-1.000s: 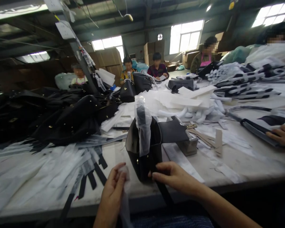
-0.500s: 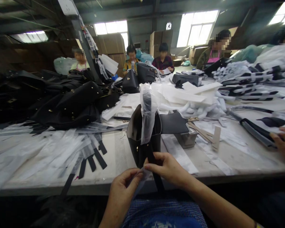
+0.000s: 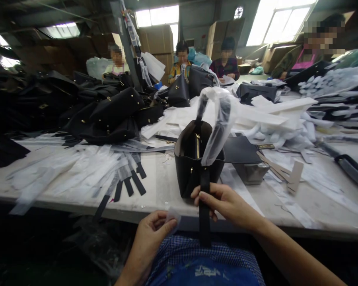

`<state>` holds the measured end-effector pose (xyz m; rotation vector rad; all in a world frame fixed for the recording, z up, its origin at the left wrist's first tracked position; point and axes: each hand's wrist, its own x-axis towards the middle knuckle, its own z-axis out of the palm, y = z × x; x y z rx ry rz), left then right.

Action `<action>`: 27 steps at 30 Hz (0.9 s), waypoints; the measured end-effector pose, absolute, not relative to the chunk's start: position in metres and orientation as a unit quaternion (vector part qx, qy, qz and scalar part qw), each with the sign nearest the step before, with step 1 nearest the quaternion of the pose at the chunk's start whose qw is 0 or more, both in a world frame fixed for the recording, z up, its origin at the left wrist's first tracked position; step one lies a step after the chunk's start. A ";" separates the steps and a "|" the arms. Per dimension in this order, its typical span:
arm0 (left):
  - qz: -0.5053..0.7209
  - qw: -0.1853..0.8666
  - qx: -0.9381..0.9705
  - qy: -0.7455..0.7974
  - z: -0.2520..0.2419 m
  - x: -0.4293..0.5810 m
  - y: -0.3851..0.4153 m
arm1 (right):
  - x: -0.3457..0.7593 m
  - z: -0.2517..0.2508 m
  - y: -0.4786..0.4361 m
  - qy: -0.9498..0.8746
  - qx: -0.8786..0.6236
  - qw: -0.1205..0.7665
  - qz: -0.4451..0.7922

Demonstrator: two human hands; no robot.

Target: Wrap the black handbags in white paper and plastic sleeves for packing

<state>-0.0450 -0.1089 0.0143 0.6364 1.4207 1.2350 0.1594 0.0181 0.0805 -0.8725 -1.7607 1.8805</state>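
Observation:
A black handbag [image 3: 187, 171] stands upright on the table near its front edge, its top open and a gold zipper showing inside. Its handle [image 3: 222, 123] arches above the opening, wrapped in translucent white plastic. From the bag's front a black strap [image 3: 205, 222] hangs down past the table edge. My right hand [image 3: 222, 200] is closed around this strap just below the bag. Lower left, my left hand [image 3: 158, 226] pinches a small piece of translucent plastic film [image 3: 173, 216] between thumb and fingers, apart from the strap.
Black bags [image 3: 113, 111] are heaped at the left. Plastic-wrapped straps [image 3: 86, 163] fan out in front of them. White foam sheets [image 3: 265, 113] pile up behind the handbag. Beside it lie a black flap [image 3: 244, 149] and beige strips [image 3: 294, 176]. Several people sit across the table.
My left hand has moved away from the strap with the film, which was beside my right hand before. The view has shifted, and the handle now leans right, showing the bag's inside.

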 end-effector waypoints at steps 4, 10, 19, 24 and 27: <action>0.508 0.543 0.266 0.613 0.010 -0.045 -0.116 | 0.145 0.070 0.012 -0.614 -0.329 0.307 0.649; 0.500 0.566 0.250 0.606 0.007 -0.042 -0.118 | 0.131 0.072 0.009 -0.606 -0.338 0.350 0.630; 0.502 0.572 0.264 0.593 0.000 -0.042 -0.119 | 0.122 0.069 0.012 -0.615 -0.346 0.369 0.605; 0.516 0.573 0.252 0.585 -0.001 -0.043 -0.119 | 0.119 0.067 0.012 -0.619 -0.352 0.361 0.602; 0.519 0.576 0.236 0.586 0.001 -0.042 -0.118 | 0.117 0.066 0.012 -0.623 -0.354 0.350 0.603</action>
